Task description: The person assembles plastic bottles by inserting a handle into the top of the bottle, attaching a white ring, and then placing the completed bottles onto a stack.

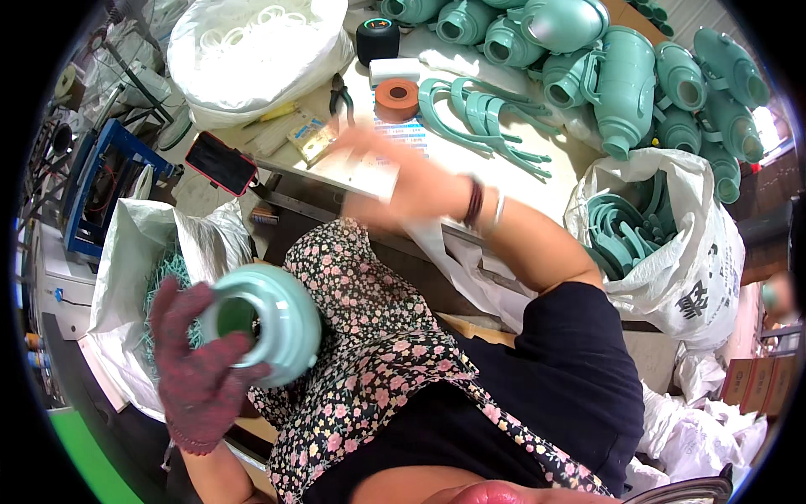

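Observation:
My left hand (pixel 193 361), in a dark red and grey knit glove, grips a light teal thermos flask casing (pixel 290 336) by its neck. The casing is tilted with its round opening toward the glove, beside my floral apron (pixel 361 370). My right hand (pixel 403 176) is bare and smeared by motion over the near edge of the table. A small pale rectangular piece (pixel 375 181) shows at its palm, but whether the fingers hold it cannot be made out. Near that hand lie a roll of orange-brown tape (pixel 396 100) and dark-handled pliers (pixel 340 101).
Teal flask casings (pixel 625 84) crowd the table's back right, near curved teal handles (pixel 483 113). A sack of handles (pixel 714 252) stands right; a sack of white rings (pixel 252 92) sits back left. A phone (pixel 221 163) and an open white sack (pixel 126 260) are at left.

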